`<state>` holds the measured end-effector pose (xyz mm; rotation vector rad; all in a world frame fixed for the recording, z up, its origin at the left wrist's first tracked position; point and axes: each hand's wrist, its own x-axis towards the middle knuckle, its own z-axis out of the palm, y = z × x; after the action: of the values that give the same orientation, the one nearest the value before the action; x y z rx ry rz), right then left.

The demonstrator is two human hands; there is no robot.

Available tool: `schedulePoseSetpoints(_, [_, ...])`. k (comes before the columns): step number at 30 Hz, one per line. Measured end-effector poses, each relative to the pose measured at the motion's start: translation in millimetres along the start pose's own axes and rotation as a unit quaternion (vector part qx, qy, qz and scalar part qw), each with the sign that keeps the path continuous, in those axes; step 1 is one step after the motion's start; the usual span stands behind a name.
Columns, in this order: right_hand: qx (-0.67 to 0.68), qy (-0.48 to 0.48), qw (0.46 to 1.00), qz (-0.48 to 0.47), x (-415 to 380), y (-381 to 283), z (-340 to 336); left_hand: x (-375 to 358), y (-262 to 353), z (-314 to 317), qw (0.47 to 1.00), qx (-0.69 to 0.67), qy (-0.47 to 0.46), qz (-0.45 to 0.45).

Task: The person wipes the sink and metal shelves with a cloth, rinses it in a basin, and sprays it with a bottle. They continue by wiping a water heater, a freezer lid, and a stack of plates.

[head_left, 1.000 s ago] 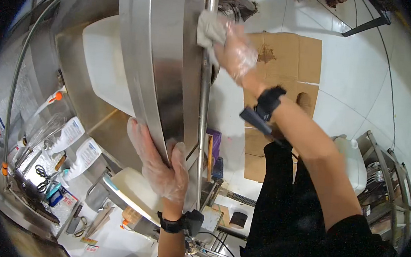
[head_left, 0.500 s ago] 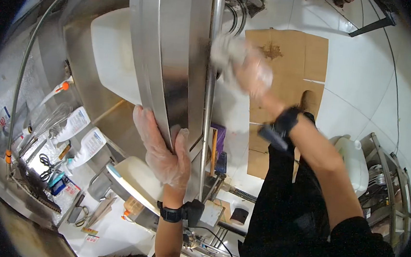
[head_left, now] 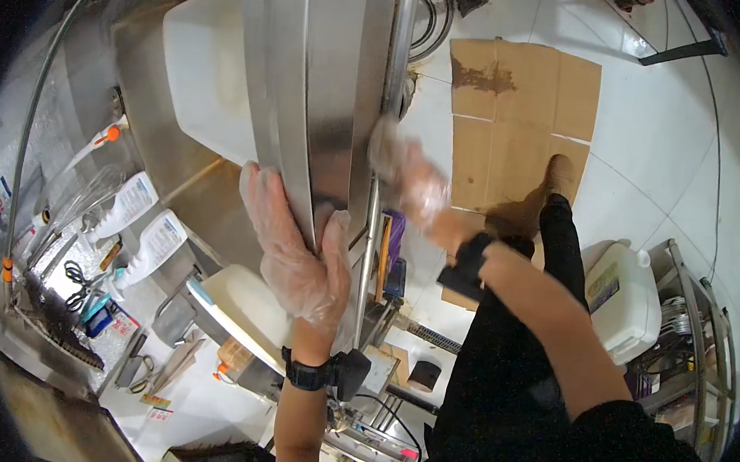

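A: Left hand [head_left: 302,269]: what is held?
B: Steel edge [head_left: 285,94] is straddled. Gloved fingers are laid on the basin [head_left: 138,139] side, thumb is pressed on the outer face, gap narrowed onto the metal. Probably gripped for bracing while the other arm is stretched out.
A: Right hand [head_left: 424,190]?
B: Blurred. A greyish cloth [head_left: 385,148] is held, bunched at the fingertips; exact finger closure cannot be told. It is likely bunched so that it is kept between glove and metal.
A: Where is the cloth, then?
B: Just ahead of the right fingers, over the pipe [head_left: 398,59] in this view. Whether the pipe is touched cannot be told.
A: Anything around the left fingers?
B: White tub [head_left: 204,70] is set just beyond the fingertips, within the basin, presumably kept contained there. Spray bottles [head_left: 158,245] are placed off the back of that hand, likely for easy reach.
A: And past the right fingers?
B: Cardboard [head_left: 529,87] is laid on the floor, stained, probably as a mat; a shoe [head_left: 559,175] is planted on it.
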<state>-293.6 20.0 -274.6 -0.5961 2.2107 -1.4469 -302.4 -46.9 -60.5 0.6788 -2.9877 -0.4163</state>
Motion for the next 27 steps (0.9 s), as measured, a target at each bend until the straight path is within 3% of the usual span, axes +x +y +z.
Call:
schedulePoseSetpoints(2, [-0.045,-0.297,0.944,0.138,-79.9,30.9,104.0,1.1,1.2,0.0,1.0,-0.008,-0.001,-0.004])
schedulePoseSetpoints(3, [-0.02,-0.355,0.923,0.144,-93.1,19.0,86.8,0.9,1.2,-0.2,1.0,0.009,0.0,0.001])
schedulePoseSetpoints(5, [0.005,-0.369,0.922,0.12,-108.1,2.6,51.2,-0.8,1.3,-0.5,1.0,0.027,-0.002,0.005])
schedulePoseSetpoints(7, [0.015,-0.312,0.945,0.099,-101.6,9.0,22.1,-2.0,-1.4,0.2,1.0,0.01,0.002,0.006])
schedulePoseSetpoints(10, [-0.06,-0.037,0.997,0.039,-44.4,27.7,-20.7,-2.1,-3.6,0.5,0.999,0.033,0.002,0.01])
schedulePoseSetpoints(11, [-0.109,0.048,0.991,0.067,-9.6,30.9,-30.1,-1.7,-2.7,0.5,1.0,0.03,0.004,0.008])
schedulePoseSetpoints(13, [-0.044,0.055,0.976,0.204,62.1,16.3,-63.6,-1.8,-1.5,-1.3,0.999,0.049,-0.001,0.004])
schedulePoseSetpoints(15, [-0.02,0.177,0.984,0.008,102.4,26.3,-59.5,-1.2,-3.2,-0.3,0.999,0.034,0.003,0.011])
schedulePoseSetpoints(18, [-0.095,0.126,0.987,0.028,83.7,-5.6,-40.4,-3.8,-7.3,2.3,0.999,0.03,0.014,0.022])
schedulePoseSetpoints(19, [-0.097,0.038,0.993,0.06,66.5,-4.8,-30.8,-4.0,-8.1,3.0,0.999,0.039,0.021,0.026])
schedulePoseSetpoints(21, [0.245,-0.022,0.968,0.055,13.0,1.3,-9.8,-2.9,-4.6,1.4,0.999,0.04,0.024,0.026])
schedulePoseSetpoints(22, [0.057,-0.138,0.989,0.02,-15.0,14.3,3.0,-1.7,-2.1,0.9,0.998,0.042,0.023,0.028])
schedulePoseSetpoints(23, [-0.135,-0.244,0.96,-0.012,-37.1,19.6,8.4,-0.8,-0.2,0.8,0.998,0.04,0.027,0.034])
schedulePoseSetpoints(25, [-0.09,-0.33,0.939,0.04,-59.7,-18.0,-28.3,-2.2,1.2,0.6,0.995,0.094,0.023,0.022])
schedulePoseSetpoints(27, [0.007,-0.319,0.94,0.119,-85.6,-19.1,-42.4,-2.5,1.6,0.8,0.995,0.09,0.03,0.026])
